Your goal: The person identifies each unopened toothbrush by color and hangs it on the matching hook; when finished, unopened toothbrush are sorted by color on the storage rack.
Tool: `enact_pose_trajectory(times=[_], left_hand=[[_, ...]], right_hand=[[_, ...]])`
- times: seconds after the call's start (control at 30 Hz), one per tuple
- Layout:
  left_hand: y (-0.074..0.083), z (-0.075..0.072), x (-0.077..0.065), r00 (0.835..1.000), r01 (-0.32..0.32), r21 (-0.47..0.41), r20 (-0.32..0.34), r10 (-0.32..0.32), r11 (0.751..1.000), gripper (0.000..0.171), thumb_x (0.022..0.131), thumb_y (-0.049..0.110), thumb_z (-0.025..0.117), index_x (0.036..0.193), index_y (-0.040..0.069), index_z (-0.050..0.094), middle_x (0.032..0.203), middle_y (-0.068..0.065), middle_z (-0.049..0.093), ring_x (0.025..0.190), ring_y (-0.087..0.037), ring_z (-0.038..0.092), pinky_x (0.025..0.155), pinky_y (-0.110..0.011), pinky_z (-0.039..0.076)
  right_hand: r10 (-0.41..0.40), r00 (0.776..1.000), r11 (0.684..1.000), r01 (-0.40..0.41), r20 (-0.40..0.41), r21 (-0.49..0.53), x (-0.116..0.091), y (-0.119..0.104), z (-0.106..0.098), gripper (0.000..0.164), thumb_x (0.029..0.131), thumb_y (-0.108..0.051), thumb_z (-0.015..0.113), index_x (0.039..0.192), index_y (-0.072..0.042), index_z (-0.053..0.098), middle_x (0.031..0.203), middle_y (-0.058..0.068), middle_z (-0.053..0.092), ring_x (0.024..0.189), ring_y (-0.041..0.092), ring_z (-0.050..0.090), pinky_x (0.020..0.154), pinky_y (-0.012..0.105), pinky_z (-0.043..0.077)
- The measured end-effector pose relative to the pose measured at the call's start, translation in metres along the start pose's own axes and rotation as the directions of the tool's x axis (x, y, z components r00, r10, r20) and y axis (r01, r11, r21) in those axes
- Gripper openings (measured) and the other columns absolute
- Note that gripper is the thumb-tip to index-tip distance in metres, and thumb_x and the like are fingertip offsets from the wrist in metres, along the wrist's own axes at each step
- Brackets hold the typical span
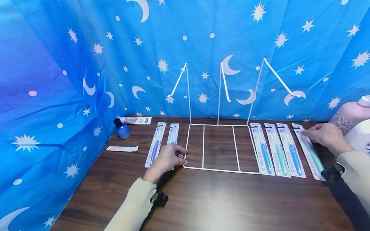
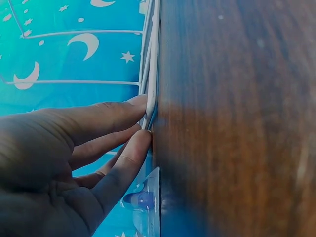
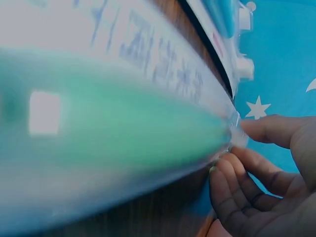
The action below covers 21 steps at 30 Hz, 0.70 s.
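Note:
In the head view a white wire rack (image 1: 203, 147) lies with its base flat on the table and its three hooked arms rising at the back. My left hand (image 1: 169, 155) pinches the front left corner of the base between thumb and fingers; the left wrist view shows the white wire (image 2: 153, 64) between the fingertips. My right hand (image 1: 328, 136) grips the upper end of a packaged green toothbrush (image 1: 313, 157) at the far right. Close to the right wrist camera, that toothbrush pack (image 3: 123, 113) looks blurred and tilted.
Right of the rack lie packaged toothbrushes, among them a blue one (image 1: 264, 154) and a green one (image 1: 280, 155). Purple packs (image 1: 154, 147) lie left. Further left are a blue bottle (image 1: 123, 131), a toothpaste tube (image 1: 137, 120) and a slim sachet (image 1: 122, 149). Large bottles (image 1: 349, 115) stand right.

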State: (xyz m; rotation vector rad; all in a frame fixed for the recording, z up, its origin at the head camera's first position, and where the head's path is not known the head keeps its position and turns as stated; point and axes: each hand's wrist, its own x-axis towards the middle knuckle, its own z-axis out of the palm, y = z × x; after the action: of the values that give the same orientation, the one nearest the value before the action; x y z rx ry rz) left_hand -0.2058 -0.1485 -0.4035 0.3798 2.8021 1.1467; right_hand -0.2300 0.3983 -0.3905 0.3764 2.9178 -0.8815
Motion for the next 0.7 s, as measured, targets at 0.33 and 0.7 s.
enact_pose_trajectory(times=[0.33,0.7], left_hand=[[-0.002,0.0,-0.002,1.0,-0.005,0.004,0.004,0.005,1.0,0.031,0.07,0.01,0.087,0.099,0.007,0.075,0.078,0.001,0.067,0.072,-0.01,0.06,0.058,-0.026,0.049],[0.001,0.0,-0.003,1.0,-0.02,0.017,-0.006,0.02,1.0,0.031,0.07,0.011,0.087,0.099,0.007,0.075,0.08,0.001,0.068,0.073,-0.01,0.061,0.061,-0.026,0.049]], right_hand=[[-0.017,0.998,1.0,0.017,-0.064,0.002,-0.009,-0.014,-0.007,0.069,0.094,-0.051,0.052,0.113,0.016,0.054,0.106,0.034,0.054,0.092,0.045,0.048,0.066,0.046,0.041],[-0.024,0.99,0.995,0.036,-0.138,0.088,-0.03,-0.039,-0.021,0.079,0.089,-0.059,0.057,0.125,0.011,0.048,0.119,0.036,0.048,0.098,0.049,0.053,0.069,0.046,0.043]])
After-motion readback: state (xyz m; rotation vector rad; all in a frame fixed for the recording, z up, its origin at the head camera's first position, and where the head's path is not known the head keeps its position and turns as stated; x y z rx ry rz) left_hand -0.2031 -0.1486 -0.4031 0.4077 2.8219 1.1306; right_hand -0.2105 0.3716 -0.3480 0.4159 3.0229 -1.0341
